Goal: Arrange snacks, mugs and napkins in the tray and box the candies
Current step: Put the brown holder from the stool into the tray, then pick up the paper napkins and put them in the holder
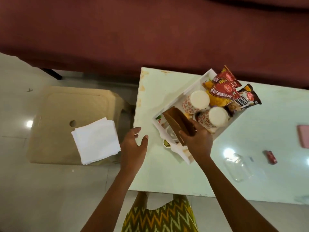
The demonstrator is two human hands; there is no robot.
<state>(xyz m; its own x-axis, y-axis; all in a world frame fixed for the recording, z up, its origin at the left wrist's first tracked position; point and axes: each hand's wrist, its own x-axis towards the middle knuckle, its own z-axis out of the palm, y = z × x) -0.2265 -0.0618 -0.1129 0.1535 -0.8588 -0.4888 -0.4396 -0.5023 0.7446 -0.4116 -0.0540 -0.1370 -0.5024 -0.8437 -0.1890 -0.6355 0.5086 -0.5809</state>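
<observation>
A white tray [192, 88] sits on the pale table and holds two floral mugs [196, 101] [213, 118] standing upside down and several snack packets [224, 91] at its far end. My right hand [196, 139] grips a brown wooden napkin holder [178, 122] at the tray's near end. My left hand [133, 143] hovers open over the table's left corner, holding nothing. A stack of white napkins [96, 140] lies on a beige stool left of the table. A clear plastic box [238, 167] and a red candy [270, 156] lie on the table to the right.
The beige plastic stool [55, 118] stands beside the table's left edge. A maroon sofa [150, 30] runs along the far side. A pink object [303, 138] is at the right edge. A small round yellow item [166, 143] lies by the tray's near rim.
</observation>
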